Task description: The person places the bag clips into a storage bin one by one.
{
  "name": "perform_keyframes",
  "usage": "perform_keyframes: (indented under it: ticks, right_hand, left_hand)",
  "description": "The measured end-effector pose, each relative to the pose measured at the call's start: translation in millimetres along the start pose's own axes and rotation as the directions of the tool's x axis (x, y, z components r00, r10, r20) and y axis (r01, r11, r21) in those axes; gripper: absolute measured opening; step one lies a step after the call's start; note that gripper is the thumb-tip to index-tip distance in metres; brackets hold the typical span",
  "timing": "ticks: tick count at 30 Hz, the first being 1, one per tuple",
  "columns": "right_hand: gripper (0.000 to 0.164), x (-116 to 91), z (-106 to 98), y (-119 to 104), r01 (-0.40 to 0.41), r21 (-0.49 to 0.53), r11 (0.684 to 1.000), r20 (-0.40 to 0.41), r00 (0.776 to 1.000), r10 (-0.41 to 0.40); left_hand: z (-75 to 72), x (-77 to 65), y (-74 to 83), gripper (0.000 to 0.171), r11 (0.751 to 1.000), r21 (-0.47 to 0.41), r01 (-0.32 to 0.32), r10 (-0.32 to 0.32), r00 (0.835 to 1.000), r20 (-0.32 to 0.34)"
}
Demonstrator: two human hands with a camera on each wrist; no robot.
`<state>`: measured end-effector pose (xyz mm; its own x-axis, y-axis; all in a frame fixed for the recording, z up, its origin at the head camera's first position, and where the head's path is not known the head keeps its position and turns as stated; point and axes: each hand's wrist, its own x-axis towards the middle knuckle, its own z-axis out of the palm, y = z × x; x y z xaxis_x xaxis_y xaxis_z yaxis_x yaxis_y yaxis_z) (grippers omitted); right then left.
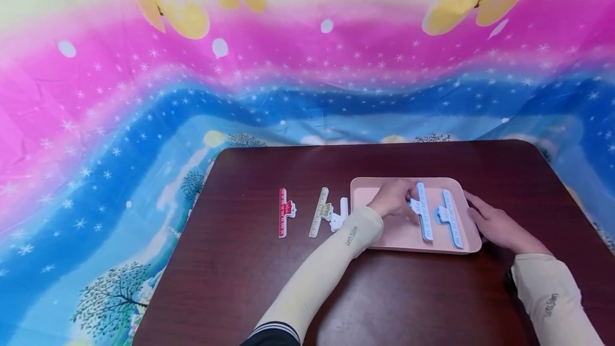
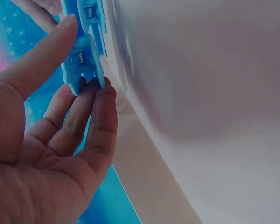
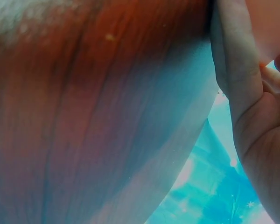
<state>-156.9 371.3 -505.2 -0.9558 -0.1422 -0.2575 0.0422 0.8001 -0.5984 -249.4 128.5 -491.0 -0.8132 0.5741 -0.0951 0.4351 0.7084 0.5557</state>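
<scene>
My left hand (image 1: pixel 396 199) reaches over the pink tray (image 1: pixel 403 250) and pinches a blue ruler clip (image 1: pixel 424 212) by its handles. In the left wrist view the thumb presses one side of the clip's spring part (image 2: pixel 79 58), with the curled fingers on the other. A second blue ruler clip (image 1: pixel 451 219) lies at the tray's right side. My right hand (image 1: pixel 499 226) rests along the outside of the tray's right wall, fingers extended; the right wrist view shows its edge (image 3: pixel 245 79) close beside the pink tray.
Left of the tray, a red ruler clip (image 1: pixel 282 212), a yellowish one (image 1: pixel 318 212) and a white clip (image 1: pixel 340 215) lie on the dark wooden table (image 1: pixel 240 271). The white one is partly hidden by the left sleeve. A printed cloth (image 1: pixel 298 79) hangs behind.
</scene>
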Motion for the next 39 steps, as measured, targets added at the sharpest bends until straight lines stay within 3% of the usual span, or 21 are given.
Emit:
perform_keyframes:
  ticks: [4,12,15,22,39]
  right_hand:
    - [0.061,-0.6,-0.3,-1.1,0.0,-0.005,1.0,-0.002,1.0,0.0]
    - [0.061,-2.5,-5.4,-3.0,-0.004,-0.026,1.0,0.0,1.0,0.004]
    - [0.061,-2.6,-4.0,-3.4,-0.007,-0.014,1.0,0.002,1.0,0.007]
    - [0.061,0.7,-0.3,-5.6,-0.016,0.008,1.0,0.008,1.0,0.016]
    - [0.061,-0.1,0.1,-1.6,-0.023,-0.021,1.0,-0.002,1.0,0.023]
  left_hand:
    - [4.5,1.0,3.7,0.044,0.999,0.023,-0.024,0.023,1.0,0.003]
    - [11.6,5.6,8.3,0.043,0.983,0.177,-0.054,0.057,0.998,-0.013]
    - [11.6,2.8,9.0,0.043,0.984,0.17,-0.051,0.05,0.999,0.01]
    - [10.7,0.5,4.5,0.045,0.998,0.065,-0.012,0.01,1.0,0.03]
    - [18.8,4.8,7.4,0.047,0.997,0.073,-0.04,0.037,0.998,0.046]
